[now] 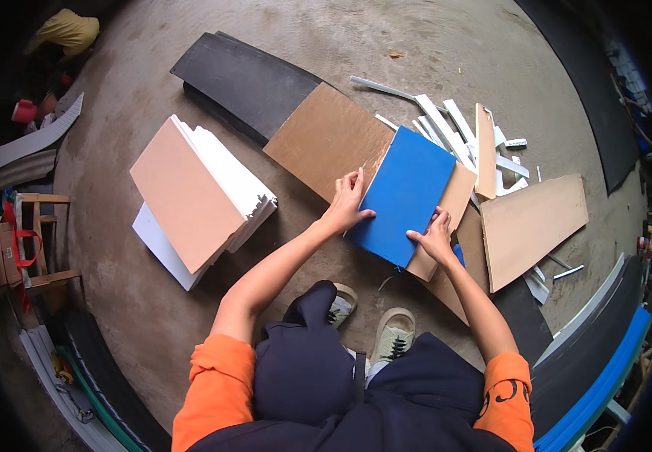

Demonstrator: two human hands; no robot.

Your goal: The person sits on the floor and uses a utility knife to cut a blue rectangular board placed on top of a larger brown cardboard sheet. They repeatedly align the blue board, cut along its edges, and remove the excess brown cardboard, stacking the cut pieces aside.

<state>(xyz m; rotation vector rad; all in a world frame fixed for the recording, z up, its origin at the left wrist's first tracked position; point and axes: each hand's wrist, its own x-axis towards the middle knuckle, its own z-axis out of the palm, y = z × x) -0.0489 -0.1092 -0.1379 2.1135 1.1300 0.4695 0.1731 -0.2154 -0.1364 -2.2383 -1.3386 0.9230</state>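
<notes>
Here's the left hand (347, 203), spread, at the left edge of the blue board (410, 184); the right hand (436, 237) is spread too, thumb on its face, fingers by the right edge. Light, even pressure from both sides should keep it square, I'd judge. It lies over the tan board (459, 188), right of the brown board (327, 139), long axis running away, far end leaning right.
</notes>
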